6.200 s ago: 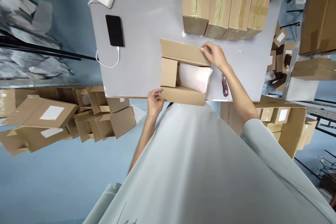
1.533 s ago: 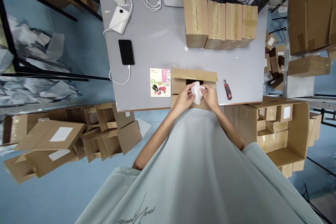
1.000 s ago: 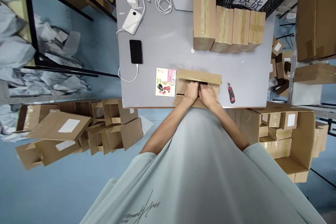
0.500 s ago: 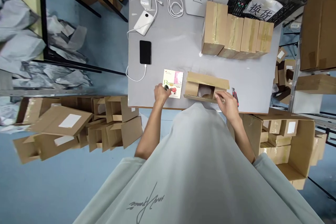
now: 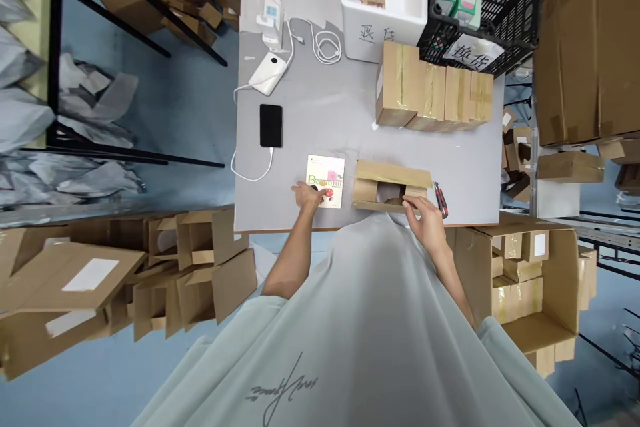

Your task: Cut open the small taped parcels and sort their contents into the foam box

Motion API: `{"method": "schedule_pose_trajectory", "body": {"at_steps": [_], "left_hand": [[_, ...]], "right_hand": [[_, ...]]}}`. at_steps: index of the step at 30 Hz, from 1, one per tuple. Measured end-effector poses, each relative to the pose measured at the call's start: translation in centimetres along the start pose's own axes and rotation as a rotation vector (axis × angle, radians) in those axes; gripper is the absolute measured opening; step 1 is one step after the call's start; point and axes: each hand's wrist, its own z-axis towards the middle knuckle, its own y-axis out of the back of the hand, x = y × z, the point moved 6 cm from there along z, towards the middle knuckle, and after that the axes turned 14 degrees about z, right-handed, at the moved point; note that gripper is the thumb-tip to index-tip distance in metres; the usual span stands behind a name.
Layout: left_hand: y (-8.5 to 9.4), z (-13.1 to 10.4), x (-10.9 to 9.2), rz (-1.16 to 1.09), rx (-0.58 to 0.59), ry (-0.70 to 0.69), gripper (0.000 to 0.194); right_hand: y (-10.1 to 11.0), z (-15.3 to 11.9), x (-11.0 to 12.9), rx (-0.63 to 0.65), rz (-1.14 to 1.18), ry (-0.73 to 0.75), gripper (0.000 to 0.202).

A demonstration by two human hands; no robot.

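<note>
Close along the table's [image 5: 310, 130] near edge, the open box [image 5: 390, 172] has the booklet [image 5: 326, 168] just beside it at 9 o'clock and the cutter [image 5: 441, 200] at 3, while bare grey tabletop runs from 10 round to 12 before the phone [image 5: 271, 125] and white bin [image 5: 385, 47]. Taped boxes [image 5: 434, 90] block 1 o'clock, with the black crate [image 5: 505, 10] behind. The left hand [image 5: 307, 196] touches the booklet, thumb wide from fingers; the right [image 5: 427, 223] keeps narrow fingertips at the box's near right corner, whether pinching I cannot tell.
</note>
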Motion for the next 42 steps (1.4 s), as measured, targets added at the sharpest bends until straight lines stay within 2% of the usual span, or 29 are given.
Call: {"method": "schedule_pose_trajectory", "body": {"at_steps": [2, 4, 7, 9, 13, 16, 19, 21, 23, 26, 30, 33, 37, 42], "left_hand": [[1.0, 0.5, 1.0, 0.078, 0.011, 0.128, 0.107], [2.1, 0.8, 1.4, 0.136, 0.041, 0.209, 0.088], [3.4, 0.5, 0.7, 0.133, 0.092, 0.165, 0.061], [4.2, -0.3, -0.1, 0.103, 0.096, 0.119, 0.052], [6.9, -2.7, -1.7, -0.01, 0.039, 0.067, 0.057], [10.3, -5.4, -3.5, -0.346, 0.012, 0.001, 0.067], [13.9, -9.2, -6.2, -0.663, 0.056, -0.083, 0.079], [16.0, -12.0, -8.4, -0.73, 0.042, -0.15, 0.079], [17.0, -14.6, -10.6, -0.757, 0.03, -0.195, 0.081], [16.3, -17.4, -14.1, -0.778, 0.06, -0.264, 0.081], [13.4, -19.1, -17.3, -0.781, 0.136, -0.337, 0.072], [11.6, -19.8, -18.4, -0.788, 0.193, -0.36, 0.066], [10.4, -20.5, -19.3, -0.734, 0.216, -0.393, 0.056], [9.7, -21.0, -20.3, -0.732, 0.218, -0.407, 0.057]], "right_hand": [[-0.3, 0.0, 0.0, 0.0, 0.005, -0.01, 0.041], [-0.5, 0.1, 0.2, -0.001, 0.016, -0.009, 0.04], [-0.6, 0.4, 0.6, -0.018, 0.059, -0.015, 0.039], [-0.5, 0.9, 0.8, -0.03, 0.131, -0.041, 0.038], [-0.9, 2.2, 1.1, -0.022, 0.42, -0.136, 0.04], [-1.7, 3.6, 2.0, 0.009, 0.582, -0.17, 0.047], [-2.0, 5.0, 3.5, -0.005, 0.635, -0.137, 0.052], [-2.1, 5.7, 4.7, 0.0, 0.686, -0.096, 0.058], [-2.2, 6.2, 5.8, 0.042, 0.76, -0.068, 0.068], [-1.8, 6.5, 6.9, 0.085, 0.855, -0.057, 0.075], [0.5, 5.9, 6.8, -0.042, 0.913, -0.051, 0.065], [2.4, 4.9, 6.0, -0.129, 0.921, -0.062, 0.065], [4.2, 3.7, 4.7, -0.176, 0.951, -0.074, 0.064], [4.5, 3.5, 2.8, -0.21, 0.982, -0.094, 0.061]]}}
